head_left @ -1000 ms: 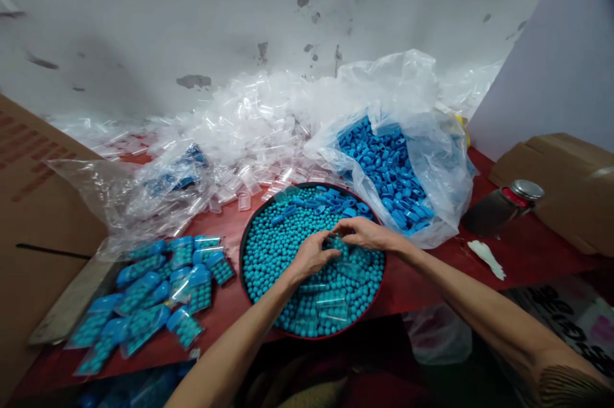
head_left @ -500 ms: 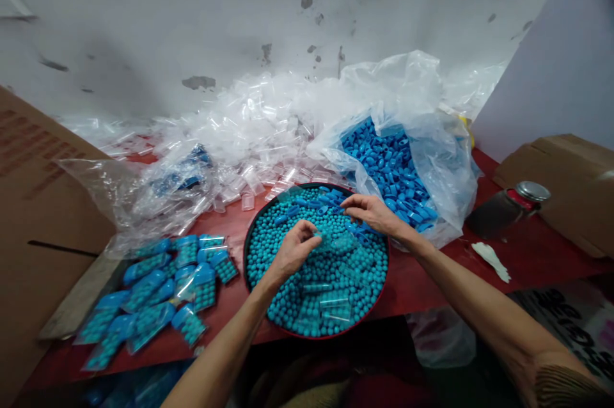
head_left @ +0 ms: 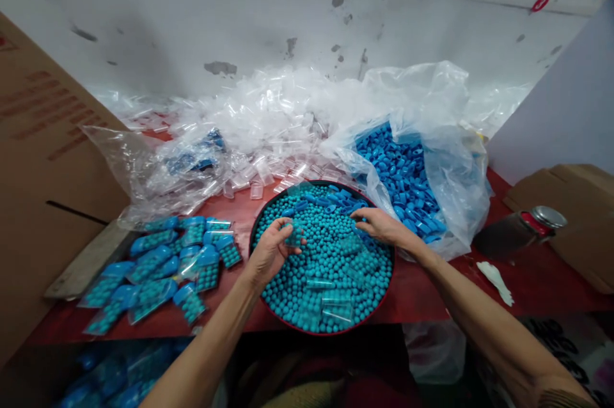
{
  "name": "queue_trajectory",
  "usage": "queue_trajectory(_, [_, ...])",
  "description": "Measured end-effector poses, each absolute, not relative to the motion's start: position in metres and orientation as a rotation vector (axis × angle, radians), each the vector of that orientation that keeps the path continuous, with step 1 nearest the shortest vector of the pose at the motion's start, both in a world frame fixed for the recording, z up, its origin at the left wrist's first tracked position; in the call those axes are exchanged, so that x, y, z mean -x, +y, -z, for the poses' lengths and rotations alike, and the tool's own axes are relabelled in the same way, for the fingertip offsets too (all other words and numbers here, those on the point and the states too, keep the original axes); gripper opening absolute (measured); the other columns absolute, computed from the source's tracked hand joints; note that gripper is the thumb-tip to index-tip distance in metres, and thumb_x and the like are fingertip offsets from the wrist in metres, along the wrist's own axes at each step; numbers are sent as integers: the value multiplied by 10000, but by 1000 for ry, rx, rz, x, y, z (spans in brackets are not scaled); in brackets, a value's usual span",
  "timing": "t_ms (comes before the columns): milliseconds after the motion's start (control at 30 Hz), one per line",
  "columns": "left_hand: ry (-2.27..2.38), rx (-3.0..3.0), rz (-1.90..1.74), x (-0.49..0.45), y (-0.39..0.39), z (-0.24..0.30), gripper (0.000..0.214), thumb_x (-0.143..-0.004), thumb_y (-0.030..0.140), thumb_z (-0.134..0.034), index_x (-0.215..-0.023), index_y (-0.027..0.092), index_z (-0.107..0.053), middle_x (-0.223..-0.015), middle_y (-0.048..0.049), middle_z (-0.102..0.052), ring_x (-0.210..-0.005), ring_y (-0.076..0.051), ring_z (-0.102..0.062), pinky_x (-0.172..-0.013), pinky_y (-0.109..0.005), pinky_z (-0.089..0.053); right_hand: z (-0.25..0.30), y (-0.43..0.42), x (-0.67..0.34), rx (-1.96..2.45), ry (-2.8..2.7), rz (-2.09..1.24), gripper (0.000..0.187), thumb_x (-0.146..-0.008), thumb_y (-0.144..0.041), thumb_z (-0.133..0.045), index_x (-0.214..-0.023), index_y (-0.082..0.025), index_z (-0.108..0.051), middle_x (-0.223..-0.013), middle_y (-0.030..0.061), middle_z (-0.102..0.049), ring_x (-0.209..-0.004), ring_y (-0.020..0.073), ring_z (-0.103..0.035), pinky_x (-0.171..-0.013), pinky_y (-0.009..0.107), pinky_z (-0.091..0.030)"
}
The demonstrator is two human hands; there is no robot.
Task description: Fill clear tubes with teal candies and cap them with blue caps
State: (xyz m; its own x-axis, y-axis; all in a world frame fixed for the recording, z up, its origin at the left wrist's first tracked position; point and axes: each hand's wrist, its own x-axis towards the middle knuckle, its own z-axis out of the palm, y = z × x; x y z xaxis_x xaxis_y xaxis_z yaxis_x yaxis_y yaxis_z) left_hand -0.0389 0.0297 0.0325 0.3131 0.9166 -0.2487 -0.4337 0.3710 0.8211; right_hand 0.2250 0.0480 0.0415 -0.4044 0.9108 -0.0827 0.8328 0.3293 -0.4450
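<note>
Capped bead-filled containers [head_left: 152, 299] on red table [head_left: 426, 296], left; left hand [head_left: 269, 253] pinching clear container [head_left: 293, 235] over round tray [head_left: 330, 332] of turquoise beads [head_left: 314, 251]; right hand [head_left: 381, 227] apart, at blue caps [head_left: 330, 208], grip unclear; plastic bag [head_left: 463, 197] rightward.

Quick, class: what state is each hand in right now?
Left hand: holding a clear container.
Right hand: curled beside blue caps; whether it holds one cannot be told.

Looks like factory workshop: shows stained wall [head_left: 182, 24], heaped clear cases [head_left: 268, 107], bulk bag [head_left: 458, 184] of blue caps [head_left: 396, 171], round tray [head_left: 328, 333] of turquoise beads [head_left: 319, 251], bead-filled cases [head_left: 152, 298] on red table [head_left: 422, 296], big cardboard box [head_left: 52, 120].
</note>
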Motion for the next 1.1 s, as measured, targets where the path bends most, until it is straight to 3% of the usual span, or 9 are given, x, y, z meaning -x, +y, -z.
queue_trajectory(167, [877,-805,-990,39,26,-30,352,-660,273,-633,-915,177,-411,-726,-5,-588,-572,-133,-592,-432,-186,-430,-56,61,-227,1937,-2366,-361,239,-809,-272,-408,-811,-192,-634,-816,46,-649,-780,180,-576,-638,237,-382])
queue_trajectory(367, [1023,-926,-966,39,16,-22,373,-649,343,-623,-894,181,-393,-750,-2,-590,-536,-116,-579,-410,-166,-373,-52,82,-169,1635,-2536,-273,220,-811,-208,-415,-957,-212,-579,-952,35,-606,-880,163,-545,-708,225,-372])
queue_trajectory(533, [1078,-966,-911,43,1,-20,354,-662,347,-599,-911,182,-409,-691,30,-547,-521,-105,-565,-411,-168,-363,-40,106,-97,1380,-2705,-317,269,-830,-143,-366,-1035,-230,-517,-1029,48,-536,-914,161,-510,-734,240,-376])
queue_trajectory(667, [1122,-959,-934,50,-1,-20,362,-671,352,-585,-933,181,-403,-708,20,-559,-539,-104,-567,-420,-166,-353,-25,114,-78,1437,-2663,-372,216,-839,-145,-344,-887,-161,-554,-928,105,-545,-856,200,-521,-697,293,-395])
queue_trajectory(767, [1164,-914,-945,53,2,-18,374,-663,363,-586,-927,175,-401,-726,6,-575,-509,-98,-555,-403,-165,-333,-18,111,-94,1454,-2581,-459,122,-794,-160,-430,-840,-152,-542,-866,86,-553,-823,197,-537,-695,303,-413])
queue_trajectory(833, [1153,-872,-954,53,5,-18,384,-657,366,-592,-928,174,-399,-730,3,-580,-497,-96,-551,-399,-165,-331,-19,107,-111,1475,-2512,-497,178,-768,-169,-461,-941,-157,-500,-860,60,-550,-804,177,-546,-687,292,-434])
queue_trajectory(933, [1053,-829,-969,46,11,-17,393,-650,360,-609,-928,176,-401,-758,-4,-584,-526,-98,-561,-415,-164,-347,-26,101,-131,1496,-2197,-831,321,-780,-224,-433,-1093,-176,-380,-805,16,-532,-665,129,-565,-564,260,-476])
queue_trajectory(1033, [946,-816,-964,37,15,-19,394,-650,360,-617,-923,184,-395,-782,-7,-584,-541,-102,-566,-407,-160,-347,-36,91,-136,1300,-1500,-1466,311,-709,-294,-535,-978,-193,-418,-711,-22,-507,-597,127,-572,-465,251,-488])
queue_trajectory(1100, [906,-811,-957,33,15,-20,386,-660,359,-613,-925,189,-389,-784,-4,-580,-542,-105,-567,-405,-162,-354,-43,80,-130,1158,-1182,-1637,300,-650,-319,-603,-869,-194,-440,-681,-31,-512,-601,141,-579,-458,260,-489])
